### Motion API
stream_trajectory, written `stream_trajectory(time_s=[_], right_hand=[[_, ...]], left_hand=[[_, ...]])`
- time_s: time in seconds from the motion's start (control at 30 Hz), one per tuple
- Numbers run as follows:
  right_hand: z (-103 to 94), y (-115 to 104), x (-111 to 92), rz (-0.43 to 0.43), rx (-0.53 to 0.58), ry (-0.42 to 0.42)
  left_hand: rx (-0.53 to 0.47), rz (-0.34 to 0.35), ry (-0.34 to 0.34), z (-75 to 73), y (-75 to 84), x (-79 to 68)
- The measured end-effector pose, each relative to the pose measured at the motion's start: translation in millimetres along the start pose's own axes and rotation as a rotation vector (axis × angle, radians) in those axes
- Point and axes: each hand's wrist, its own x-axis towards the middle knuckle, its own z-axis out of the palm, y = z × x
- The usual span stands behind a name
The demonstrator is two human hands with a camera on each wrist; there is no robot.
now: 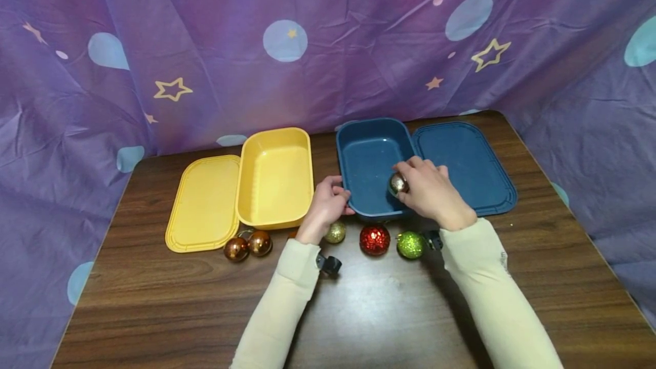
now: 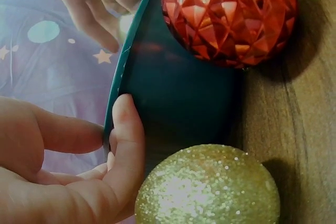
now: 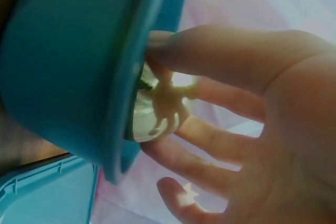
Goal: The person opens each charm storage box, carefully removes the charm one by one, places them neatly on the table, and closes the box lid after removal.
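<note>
My left hand (image 1: pixel 327 204) pinches the near-left rim of a dark blue box (image 1: pixel 366 169) between thumb and fingers. In the left wrist view, the thumb lies on one side of the rim and a finger on the other. My right hand (image 1: pixel 433 191) holds a shiny silvery Christmas bauble (image 1: pixel 398 183) by its fingertips at the box's right side. The right wrist view has this bauble (image 3: pixel 160 108) partly behind the rim. Close to my left hand lies a gold glitter bauble (image 2: pixel 207 190); a red faceted bauble (image 2: pixel 231 17) lies against the box's near side.
A green glitter bauble (image 1: pixel 410 245) lies below my right wrist. Two copper baubles (image 1: pixel 248 246) sit before a yellow box (image 1: pixel 277 181). A yellow lid (image 1: pixel 205 204) lies to its left, a blue lid (image 1: pixel 466 164) right of the blue box. A purple curtain (image 1: pixel 328 44) hangs behind.
</note>
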Motion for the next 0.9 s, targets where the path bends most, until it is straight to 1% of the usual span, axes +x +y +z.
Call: stream_trajectory(time_s=[0.13, 0.27, 0.4, 0.53, 0.77, 0.9], right_hand=[[-6.2, 0.1, -5.3, 0.0, 0.072, 0.019], [-13.1, 0.4, -11.6, -0.008, 0.149, 0.062], [-16.2, 1.9, -18.2, -0.03, 0.23, 0.139], [-15.2, 6.0, -26.0, -0.063, 0.294, 0.233], [-9.7, 18.7, -38.8, -0.082, 0.37, 0.33], [-8.5, 26.3, -47.9, -0.077, 0.4, 0.387]], left_hand=[[-0.011, -0.001, -0.005, -0.9, -1.4, 0.1], [-0.02, -0.008, -0.017, -2.2, -2.0, 1.1], [-0.029, -0.02, -0.025, -2.7, -1.7, 1.3], [-0.032, -0.019, -0.022, -2.0, -1.8, 1.4], [-0.026, -0.023, -0.017, -1.8, -1.1, 0.8], [-0.036, -0.024, -0.021, -1.8, -0.9, 0.8]])
